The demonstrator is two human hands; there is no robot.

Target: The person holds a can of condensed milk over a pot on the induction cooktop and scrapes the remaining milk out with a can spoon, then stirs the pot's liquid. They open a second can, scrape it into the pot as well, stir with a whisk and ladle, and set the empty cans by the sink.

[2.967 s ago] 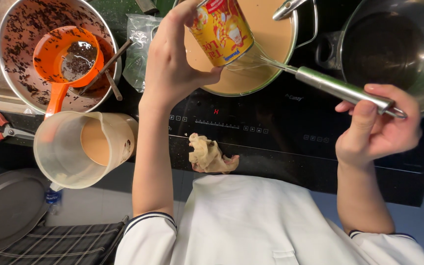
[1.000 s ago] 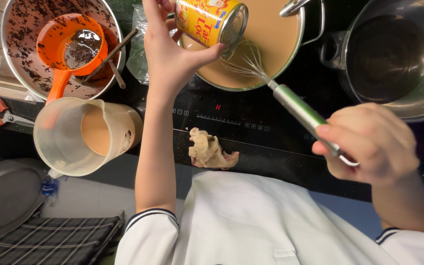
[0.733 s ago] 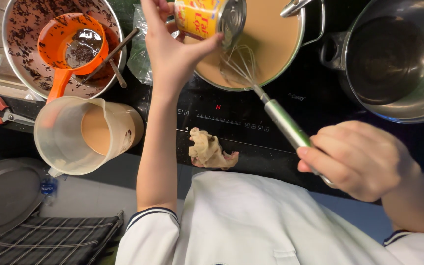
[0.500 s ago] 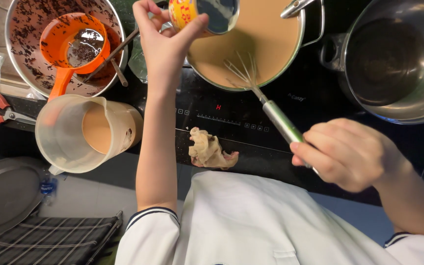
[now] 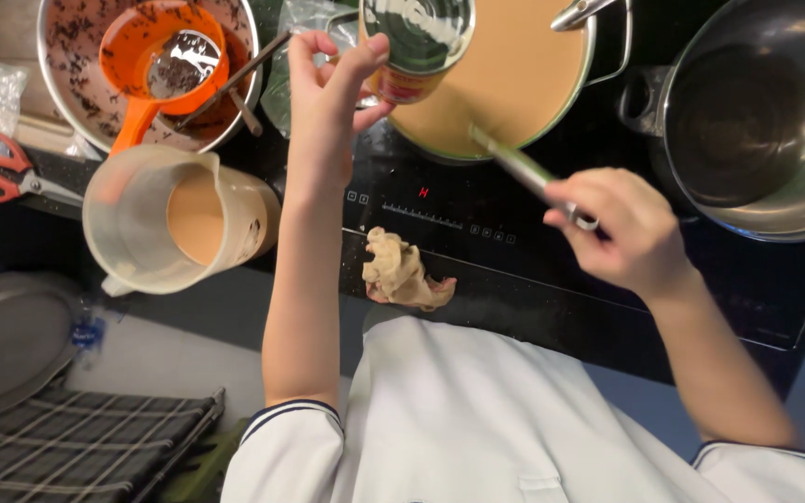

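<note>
Head view: left hand (image 5: pixel 328 102) is gripping a tilted can (image 5: pixel 414 47) over the pot (image 5: pixel 514 84); right hand (image 5: pixel 621 228) is clenching a whisk (image 5: pixel 514 166) in it. Liquid looks blended; emptying and stirring appear unfinished.

Two pots (image 5: pixel 514 84) (image 5: pixel 757 121), one can (image 5: pixel 416 42), one jug (image 5: pixel 174 224), perhaps one whisk (image 5: pixel 524 172).

Bright, even overhead light; glare on the empty steel pot (image 5: pixel 757 121) at two o'clock; motion blur on the right hand (image 5: pixel 621 228).
</note>
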